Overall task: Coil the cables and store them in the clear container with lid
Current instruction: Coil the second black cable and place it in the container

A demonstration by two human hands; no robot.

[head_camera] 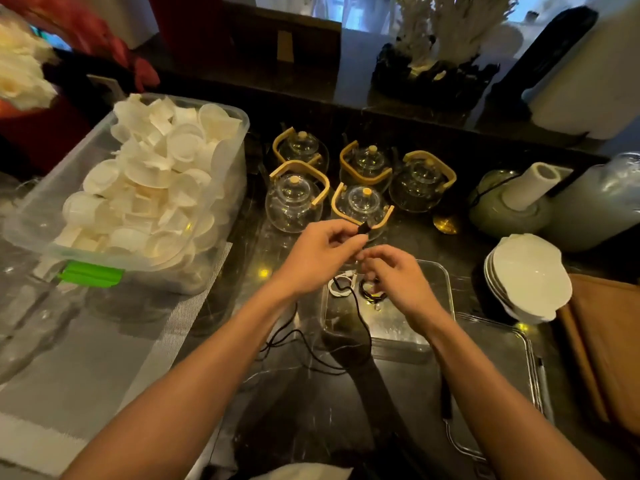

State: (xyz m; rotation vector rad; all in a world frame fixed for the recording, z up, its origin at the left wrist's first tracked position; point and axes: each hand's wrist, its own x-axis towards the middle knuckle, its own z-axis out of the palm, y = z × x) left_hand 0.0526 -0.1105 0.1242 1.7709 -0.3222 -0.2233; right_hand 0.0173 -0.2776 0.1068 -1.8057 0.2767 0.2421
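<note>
My left hand point(323, 252) pinches the plug end of a black cable point(360, 322) above the dark counter. The cable hangs down from the plug and trails in loose loops over the counter toward me. My right hand point(394, 277) hovers just right of it with curled fingers, over a small clear container point(446, 289); whether it grips the cable is hidden. Inside the container lie a coiled white cable point(341, 284) and a coiled dark cable point(372, 294). A clear lid point(519, 362) lies on the counter at the right of the container.
A big clear bin point(221, 188) full of white cups fills the left. Several glass teapots point(294, 199) with wooden handles stand behind my hands. Stacked white bowls point(526, 275), a brown cloth point(609, 344) and a grey-green vessel point(509, 209) sit at the right.
</note>
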